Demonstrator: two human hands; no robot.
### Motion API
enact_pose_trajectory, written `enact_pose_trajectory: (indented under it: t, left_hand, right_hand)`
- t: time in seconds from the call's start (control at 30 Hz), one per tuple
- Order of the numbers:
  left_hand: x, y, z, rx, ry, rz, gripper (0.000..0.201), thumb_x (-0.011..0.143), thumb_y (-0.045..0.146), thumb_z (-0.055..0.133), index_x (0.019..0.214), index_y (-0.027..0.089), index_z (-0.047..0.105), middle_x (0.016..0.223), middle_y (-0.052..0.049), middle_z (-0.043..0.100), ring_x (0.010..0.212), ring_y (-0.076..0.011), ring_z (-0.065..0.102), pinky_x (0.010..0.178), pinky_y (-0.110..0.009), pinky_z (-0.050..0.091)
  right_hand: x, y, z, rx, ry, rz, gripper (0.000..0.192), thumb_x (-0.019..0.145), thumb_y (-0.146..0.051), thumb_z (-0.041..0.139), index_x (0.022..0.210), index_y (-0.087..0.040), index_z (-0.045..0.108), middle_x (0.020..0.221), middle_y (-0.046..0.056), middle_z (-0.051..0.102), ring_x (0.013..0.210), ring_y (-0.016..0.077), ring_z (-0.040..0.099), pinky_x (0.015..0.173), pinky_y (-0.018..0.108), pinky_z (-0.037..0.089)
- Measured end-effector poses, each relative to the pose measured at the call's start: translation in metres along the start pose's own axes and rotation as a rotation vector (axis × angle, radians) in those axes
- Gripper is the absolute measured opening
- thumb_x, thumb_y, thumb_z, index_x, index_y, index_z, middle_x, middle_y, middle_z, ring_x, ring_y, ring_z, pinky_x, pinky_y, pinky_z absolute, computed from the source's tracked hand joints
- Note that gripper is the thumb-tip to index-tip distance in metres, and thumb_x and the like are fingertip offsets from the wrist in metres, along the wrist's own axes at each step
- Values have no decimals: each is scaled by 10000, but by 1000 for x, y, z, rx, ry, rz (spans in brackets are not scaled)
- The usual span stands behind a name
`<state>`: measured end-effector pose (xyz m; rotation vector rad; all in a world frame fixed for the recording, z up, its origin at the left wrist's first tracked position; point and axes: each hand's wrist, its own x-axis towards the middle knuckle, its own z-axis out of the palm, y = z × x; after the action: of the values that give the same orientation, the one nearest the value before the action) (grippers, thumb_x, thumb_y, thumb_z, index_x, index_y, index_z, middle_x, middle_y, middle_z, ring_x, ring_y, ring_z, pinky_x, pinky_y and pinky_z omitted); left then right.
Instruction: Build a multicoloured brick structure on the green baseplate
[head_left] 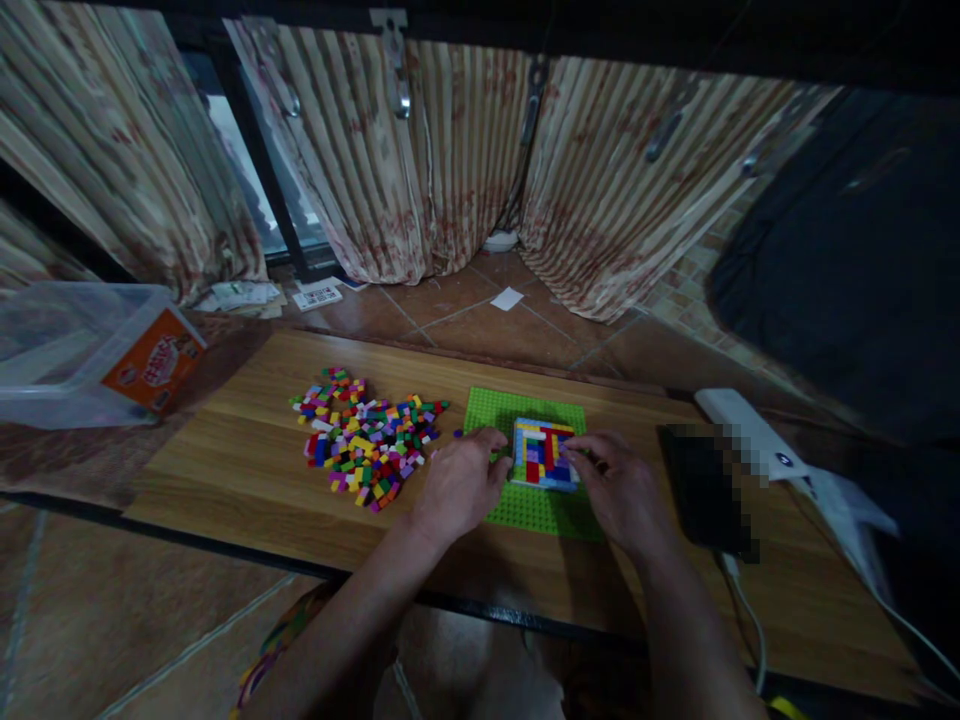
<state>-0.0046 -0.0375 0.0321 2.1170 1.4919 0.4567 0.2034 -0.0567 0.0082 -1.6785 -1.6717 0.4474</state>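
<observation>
Working at the small multicoloured brick block [536, 455], the person has a hand at either side of it. From where I stand, it sits on the green baseplate [491, 405], which lies on the wooden worktop [247, 470]. The left hand [463, 482] is at the block's near-left edge, its thumb and forefinger curved with a narrow gap; the right hand [624, 492] has its fingers drawn close together at the right edge. I cannot tell whether either hand grips a brick. To do this fitting work well, I'd brace the block's left side lightly, line up studs before pushing, and press straight down, since sideways force could pop neighbouring pieces loose. The pile of loose bricks [367, 435] lies beyond the left wrist, so a careless sleeve or forearm could scatter it.
</observation>
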Motion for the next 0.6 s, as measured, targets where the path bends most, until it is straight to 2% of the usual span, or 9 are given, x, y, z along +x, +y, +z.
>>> enact_pose_trajectory:
  t: [0.3,0.47,0.6]
  left_hand:
    - [0,-5,9,11,-23,16,216,882,232,534,1064,203,646,1043,-67,726,975,-235,686,898,-366,530]
    - [-2,-3,11,14,-48,59,216,887,216,512,1059,194,642,1037,-61,718,962,-214,680,895,-336,534]
    - [-4,-1,7,32,-69,63,215,892,224,505,1051,190,646,1009,-72,717,958,-232,682,887,-354,539]
  right_hand:
    - [0,0,-1,-55,-2,-16,289,858,-436,523,847,-208,700,924,71,664,810,209,626,724,336,479]
    - [2,4,0,-102,17,-88,333,863,-462,506,827,-199,708,912,84,656,824,227,632,778,369,487]
    - [2,6,-1,-153,14,-139,333,875,-459,496,833,-212,715,932,87,665,847,236,634,804,382,487]
